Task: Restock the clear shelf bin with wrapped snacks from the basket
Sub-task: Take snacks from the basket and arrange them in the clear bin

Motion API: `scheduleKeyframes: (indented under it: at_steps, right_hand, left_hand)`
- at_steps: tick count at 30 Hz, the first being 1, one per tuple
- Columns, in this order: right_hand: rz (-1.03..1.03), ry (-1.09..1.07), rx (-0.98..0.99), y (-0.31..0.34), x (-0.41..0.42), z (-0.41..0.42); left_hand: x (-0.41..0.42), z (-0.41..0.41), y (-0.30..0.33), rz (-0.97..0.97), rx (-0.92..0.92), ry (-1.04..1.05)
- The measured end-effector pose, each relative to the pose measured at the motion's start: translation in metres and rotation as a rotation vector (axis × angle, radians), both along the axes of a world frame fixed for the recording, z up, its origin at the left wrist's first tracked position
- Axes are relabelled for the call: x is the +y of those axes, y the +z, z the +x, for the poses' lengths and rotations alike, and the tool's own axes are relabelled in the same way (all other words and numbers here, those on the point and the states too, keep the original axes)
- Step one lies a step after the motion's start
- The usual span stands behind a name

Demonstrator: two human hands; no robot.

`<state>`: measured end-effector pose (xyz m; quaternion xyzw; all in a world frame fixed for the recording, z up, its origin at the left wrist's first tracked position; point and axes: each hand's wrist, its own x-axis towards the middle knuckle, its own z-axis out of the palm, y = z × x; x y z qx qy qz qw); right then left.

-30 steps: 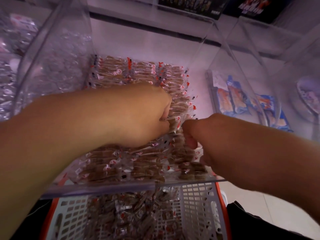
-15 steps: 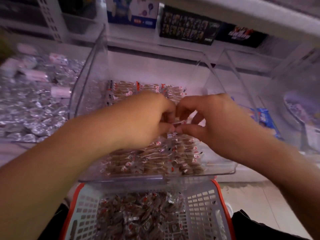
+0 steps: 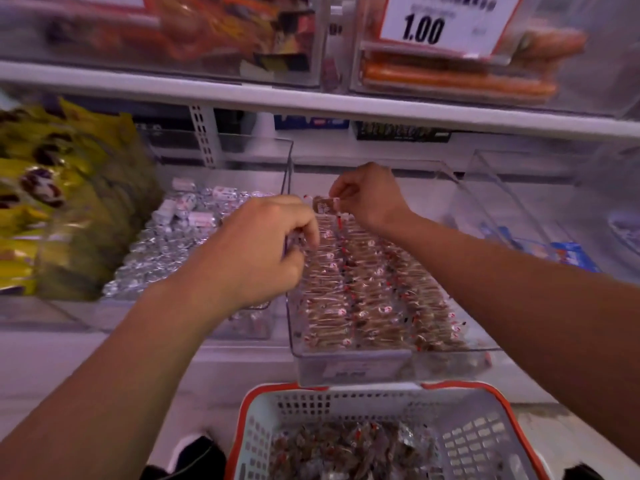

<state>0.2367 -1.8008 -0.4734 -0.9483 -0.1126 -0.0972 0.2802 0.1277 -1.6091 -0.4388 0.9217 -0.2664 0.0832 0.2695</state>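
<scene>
A person stands at a shop shelf, both arms reaching forward over a clear shelf bin (image 3: 349, 370) whose floor is packed with neat rows of brown wrapped snacks (image 3: 367, 296). The right hand (image 3: 369, 195), held above the far end of the bin, pinches a single wrapped snack (image 3: 323, 205) between thumb and fingertips, just over the rearmost row. The left hand (image 3: 258, 252) hovers at the bin's left wall with its fingers curled round what appears to be several more wrapped pieces; motion blur hides exactly how many. Directly below the bin's front edge sits the basket (image 3: 263, 417), pale lattice walls with an orange rim, and a loose heap of the same snacks (image 3: 346, 452) lies in its bottom. To the left of the bin, a neighbouring clear bin holds silver-wrapped sweets (image 3: 173, 251), and further left lie blurred yellow packets (image 3: 52, 202). To the right, another clear bin contains blue packets (image 3: 568, 254). On the shelf above, a white price sign (image 3: 436, 22) reading 1.00 hangs before a bin of orange sausage-like sticks (image 3: 457, 79).
</scene>
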Motion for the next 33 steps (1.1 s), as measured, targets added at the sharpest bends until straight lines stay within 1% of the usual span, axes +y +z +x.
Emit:
scheduleKeyframes:
  at_steps: [2,3,5,7,11,13,15,17,19,21,22,23,24,25,27,28,29,30,31,32,33]
  right_hand:
    - [0.070,0.013,0.004,-0.016,0.003,0.010]
    - [0.073,0.020,-0.013,-0.023,0.004,0.013]
    - [0.013,0.028,-0.055,-0.033,0.003,0.019]
    - [-0.121,0.049,-0.121,-0.038,0.002,0.022]
    - [-0.508,0.054,-0.336,-0.038,0.002,0.024]
    - [-0.627,0.050,-0.334,-0.036,0.006,0.024]
    - [-0.684,0.045,-0.261,-0.032,0.012,0.021]
    - [-0.665,0.013,-0.182,-0.024,0.016,0.018]
    - [-0.646,-0.004,-0.063,-0.012,0.018,0.008]
    - [-0.644,0.003,0.060,0.006,0.019,-0.012]
    - [-0.637,0.008,0.077,0.017,0.017,-0.025]
    - [-0.621,0.012,0.059,0.027,0.013,-0.042]
    - [-0.579,0.014,0.000,0.035,0.008,-0.062]
    - [-0.500,0.011,-0.115,0.041,0.001,-0.086]
    - [-0.240,-0.024,-0.468,0.034,-0.015,-0.144]
    - [-0.080,-0.041,-0.637,0.021,-0.022,-0.176]
    - [0.054,-0.062,-0.742,-0.001,-0.029,-0.208]
    - [0.145,-0.097,-0.759,-0.033,-0.036,-0.234]
    - [0.179,-0.134,-0.697,-0.068,-0.041,-0.255]
    - [0.165,-0.164,-0.578,-0.108,-0.047,-0.271]
    - [0.121,-0.177,-0.375,-0.150,-0.052,-0.281]
  left_hand:
    - [0.003,0.002,-0.001,-0.033,0.015,-0.014]
    - [0.004,0.003,-0.001,-0.050,0.024,-0.014]
    - [0.005,0.005,-0.002,-0.074,0.036,-0.013]
    - [0.004,0.007,-0.003,-0.079,0.043,-0.029]
    - [0.005,0.010,-0.005,-0.068,0.043,-0.042]
    - [0.008,0.012,-0.006,-0.070,0.038,-0.033]
    - [0.011,0.014,-0.007,-0.074,0.028,-0.023]
    - [0.011,0.014,-0.007,-0.063,0.017,-0.017]
    - [0.011,0.013,-0.007,-0.041,-0.002,-0.012]
    - [0.008,0.008,-0.005,-0.018,-0.030,-0.005]
    - [0.006,0.003,-0.003,-0.010,-0.054,-0.006]
    - [0.004,-0.003,-0.001,-0.005,-0.092,-0.011]
    - [0.001,-0.011,0.001,-0.004,-0.140,-0.023]
    - [-0.002,-0.020,0.001,-0.016,-0.206,-0.041]
    - [-0.010,-0.042,-0.002,-0.071,-0.359,-0.089]
    - [-0.016,-0.055,-0.008,-0.095,-0.429,-0.131]
    - [-0.024,-0.069,-0.018,-0.109,-0.491,-0.195]
    - [-0.033,-0.084,-0.033,-0.107,-0.517,-0.259]
    - [-0.042,-0.096,-0.053,-0.089,-0.514,-0.329]
    - [-0.051,-0.105,-0.077,-0.039,-0.479,-0.372]
    - [-0.058,-0.113,-0.106,0.034,-0.400,-0.404]
